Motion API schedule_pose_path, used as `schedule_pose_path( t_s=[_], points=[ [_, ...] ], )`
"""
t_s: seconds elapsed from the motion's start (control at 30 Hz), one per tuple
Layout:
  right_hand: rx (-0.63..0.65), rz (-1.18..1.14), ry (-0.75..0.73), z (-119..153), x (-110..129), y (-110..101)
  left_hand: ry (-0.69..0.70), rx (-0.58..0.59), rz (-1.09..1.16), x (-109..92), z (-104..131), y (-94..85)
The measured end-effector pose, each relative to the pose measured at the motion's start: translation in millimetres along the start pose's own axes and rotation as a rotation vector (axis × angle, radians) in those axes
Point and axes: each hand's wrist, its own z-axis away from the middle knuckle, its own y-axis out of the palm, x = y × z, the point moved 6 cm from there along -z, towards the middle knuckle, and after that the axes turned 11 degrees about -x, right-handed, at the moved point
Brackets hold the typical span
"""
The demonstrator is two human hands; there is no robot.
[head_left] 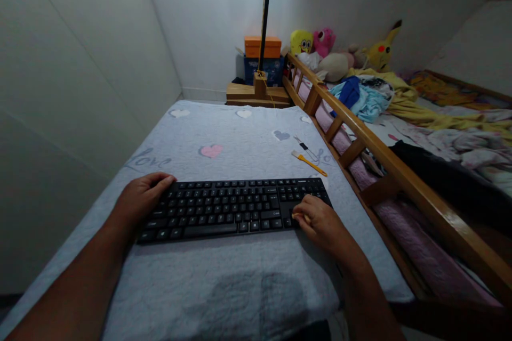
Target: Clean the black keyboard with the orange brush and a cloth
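Note:
A black keyboard [228, 205] lies flat on the light blue cloth with hearts. My left hand [146, 194] rests on its upper left corner, fingers together and gripping that end. Over the right part of the keyboard is my right hand [316, 218], its fingers closed round a small yellowish thing that is mostly hidden, with a tip showing at the arrow keys. Behind the keyboard at the right lies a yellow-handled brush [312, 164], and just beyond it a cable with a black tie [304, 146].
A wooden rail [360, 128] runs along the right side, with a bed of clothes and plush toys past it. At the far end stand an orange box [263, 47], a wooden base [240, 94] and a black pole [265, 16]. A pale wall borders the left.

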Motion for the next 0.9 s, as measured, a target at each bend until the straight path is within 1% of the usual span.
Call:
schedule_pose_path(
  t_s=[0.13,0.27,0.53,0.7,0.77,0.9],
  points=[
    [-0.014,-0.032,-0.007,2.2,0.7,-4.3,-0.003,0.014,0.017,3.3,-0.5,1.0],
    [-0.018,-0.015,-0.014,3.7,0.5,-2.8,-0.005,0.016,0.011,4.9,-1.9,1.6],
    [0.045,-0.029,0.0,8.1,4.6,-6.4,0.003,0.005,0.02,1.1,-1.6,0.8],
    [-0.024,-0.036,-0.012,4.8,2.2,-4.5,-0.005,0.003,0.012,2.0,-0.9,0.9],
    [-0.029,-0.024,-0.011,5.1,0.7,-1.5,-0.016,0.005,0.016,3.0,-0.9,1.2],
    [0.04,-0.033,0.004,8.7,2.2,-1.5,-0.001,0.006,0.013,2.2,-1.2,0.8]
  ],
)
